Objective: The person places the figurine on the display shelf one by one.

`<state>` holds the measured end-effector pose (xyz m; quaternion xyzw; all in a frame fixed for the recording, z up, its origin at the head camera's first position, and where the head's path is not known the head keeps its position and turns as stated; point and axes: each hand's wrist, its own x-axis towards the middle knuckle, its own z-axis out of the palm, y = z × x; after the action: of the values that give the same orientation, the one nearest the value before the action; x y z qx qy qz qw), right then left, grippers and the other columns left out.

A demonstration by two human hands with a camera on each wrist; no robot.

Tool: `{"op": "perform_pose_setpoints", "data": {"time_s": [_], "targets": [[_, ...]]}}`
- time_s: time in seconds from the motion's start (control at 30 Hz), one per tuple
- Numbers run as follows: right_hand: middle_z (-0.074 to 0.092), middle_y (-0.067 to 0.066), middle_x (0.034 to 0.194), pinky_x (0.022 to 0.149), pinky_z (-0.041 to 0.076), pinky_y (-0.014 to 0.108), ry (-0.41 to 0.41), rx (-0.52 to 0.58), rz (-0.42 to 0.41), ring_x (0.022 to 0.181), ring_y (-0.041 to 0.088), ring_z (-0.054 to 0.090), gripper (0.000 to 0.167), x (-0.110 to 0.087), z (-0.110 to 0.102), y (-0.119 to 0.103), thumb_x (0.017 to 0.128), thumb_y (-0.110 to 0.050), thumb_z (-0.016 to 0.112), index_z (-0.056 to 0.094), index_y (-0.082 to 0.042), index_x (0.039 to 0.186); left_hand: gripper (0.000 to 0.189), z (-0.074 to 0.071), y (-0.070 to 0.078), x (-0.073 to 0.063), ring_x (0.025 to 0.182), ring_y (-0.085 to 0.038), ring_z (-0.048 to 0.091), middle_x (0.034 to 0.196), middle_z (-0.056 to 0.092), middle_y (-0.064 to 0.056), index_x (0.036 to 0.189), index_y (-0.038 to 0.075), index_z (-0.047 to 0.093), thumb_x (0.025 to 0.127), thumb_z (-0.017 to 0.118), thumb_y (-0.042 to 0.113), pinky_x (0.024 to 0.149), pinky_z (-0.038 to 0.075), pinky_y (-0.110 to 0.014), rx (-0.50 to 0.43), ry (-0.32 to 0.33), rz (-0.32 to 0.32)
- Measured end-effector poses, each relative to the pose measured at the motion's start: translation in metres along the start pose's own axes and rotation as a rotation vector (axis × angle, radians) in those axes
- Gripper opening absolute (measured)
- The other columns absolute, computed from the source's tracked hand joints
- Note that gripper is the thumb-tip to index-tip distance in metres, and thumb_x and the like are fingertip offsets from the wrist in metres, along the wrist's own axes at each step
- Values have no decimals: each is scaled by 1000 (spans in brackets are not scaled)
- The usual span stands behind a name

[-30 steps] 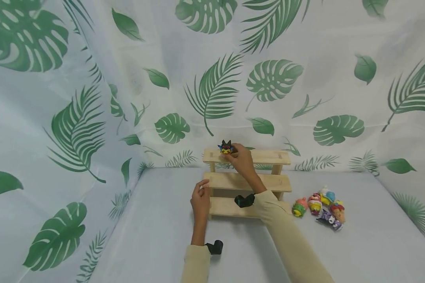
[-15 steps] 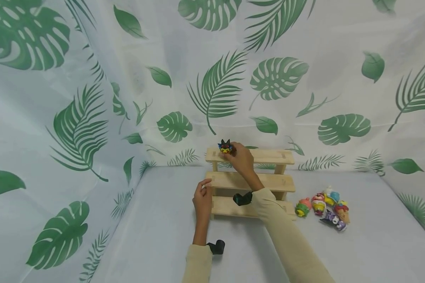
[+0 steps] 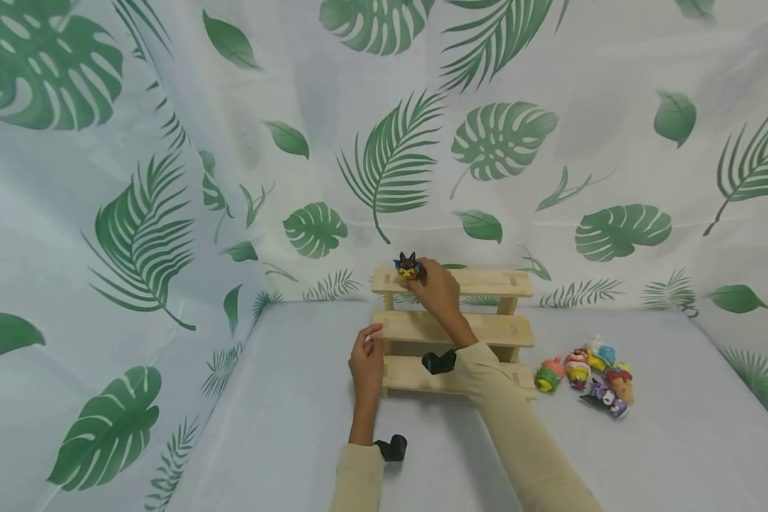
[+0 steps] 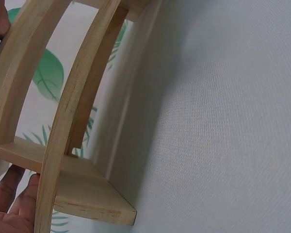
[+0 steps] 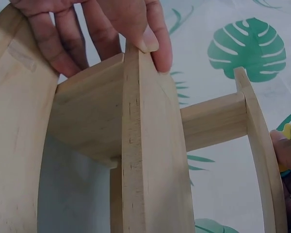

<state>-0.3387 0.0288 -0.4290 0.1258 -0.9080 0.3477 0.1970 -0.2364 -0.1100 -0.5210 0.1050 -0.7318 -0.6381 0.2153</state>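
Note:
A three-tier wooden display rack [image 3: 422,327] stands against the leafy backdrop. Over the left end of its top tier, my right hand [image 3: 440,290] pinches a small toy figure [image 3: 407,267] with black pointed ears, a yellow lower part and blue sides. In the right wrist view only a yellow and blue bit of that figure [image 5: 287,130] shows past the fingers. My left hand [image 3: 366,363] grips the left end of the middle tier, its thumb [image 5: 149,41] on the front edge and a finger behind the board. The left wrist view shows its fingers [image 4: 26,201] by the side support.
Several colourful toy figures [image 3: 576,366] lie in a cluster on the white cloth [image 3: 665,455], right of the rack. White sheeting with green leaves [image 3: 316,229] rises behind and at the left. Black camera mounts [image 3: 393,448] sit on both wrists.
The head view has shifted slightly, so the rack and toy cluster appear a little farther right. Both hands keep their hold, with the toy figure barely moved over the top tier.

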Motion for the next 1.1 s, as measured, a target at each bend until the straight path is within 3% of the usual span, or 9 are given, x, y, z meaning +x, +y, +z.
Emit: {"op": "perform_pose_setpoints", "data": {"time_s": [0.5, 0.8, 1.1], "targets": [[69, 13, 102, 72, 50, 44, -14, -12, 41, 84, 27, 63, 51, 0, -1, -1, 83, -30, 78, 63, -5, 125, 17, 1, -1, 1, 40, 2, 29, 53, 39, 6, 111, 21, 69, 99, 58, 25, 41, 26, -21, -5, -1, -6], [70, 14, 111, 78, 50, 46, -33, 10, 54, 94, 31, 66, 55, 1, -1, -1, 83, -31, 78, 60, -6, 129, 18, 0, -2, 1, 40, 2, 29, 53, 40, 6, 111, 21, 69, 99, 58, 26, 40, 26, -21, -8, -5, 7], [70, 14, 107, 76, 50, 46, -32, 19, 58, 90, 30, 65, 54, -1, -4, -2, 83, -29, 78, 60, -6, 129, 19, 0, -1, 0, 39, 1, 29, 52, 39, 6, 112, 20, 68, 99, 57, 29, 40, 26, -21, -10, -12, 15]]}}
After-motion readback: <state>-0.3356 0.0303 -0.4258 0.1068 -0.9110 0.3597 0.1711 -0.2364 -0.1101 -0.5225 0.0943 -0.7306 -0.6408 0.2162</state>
